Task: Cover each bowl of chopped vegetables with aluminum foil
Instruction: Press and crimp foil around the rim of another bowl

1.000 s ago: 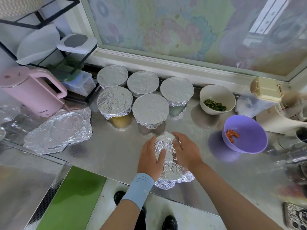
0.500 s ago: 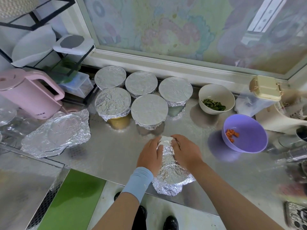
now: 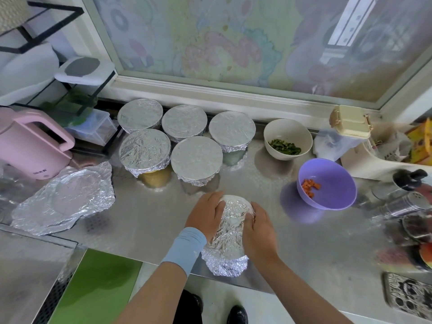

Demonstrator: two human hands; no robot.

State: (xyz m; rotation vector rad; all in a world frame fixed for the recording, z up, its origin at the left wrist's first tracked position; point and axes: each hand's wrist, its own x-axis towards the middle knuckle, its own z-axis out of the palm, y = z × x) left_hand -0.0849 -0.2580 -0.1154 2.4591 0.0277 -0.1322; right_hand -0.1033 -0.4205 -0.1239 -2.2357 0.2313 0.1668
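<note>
Foil, crinkled and bright, lies over the bowl (image 3: 230,232) at the near edge of the steel counter (image 3: 145,216), and both hands press on it. The left hand (image 3: 205,216) cups the bowl's left flank, fingers together and curled down over the rim. The right hand (image 3: 258,228) mirrors it on the other flank, fingers likewise closed against the foil. So the bowl sits squarely between the two palms, neither hand nearer than the other. The uncovered strip of foil runs away from the person toward the window, and its loose skirt hangs at the near side, just over the counter edge.

Five covered bowls (image 3: 196,157) stand clustered at the back. To the right, well apart from the hands, a white bowl (image 3: 288,139) holds chopped greens and a purple bowl (image 3: 327,183) holds carrot pieces; both are open. A spare sheet of foil (image 3: 67,197) lies far to the left, beside a pink kettle (image 3: 30,148).

My guess is that this bowl is nearly sealed and the near skirt wants tucking next. After that, the spare sheet is on the left hand's side and the open bowls on the right hand's side.
</note>
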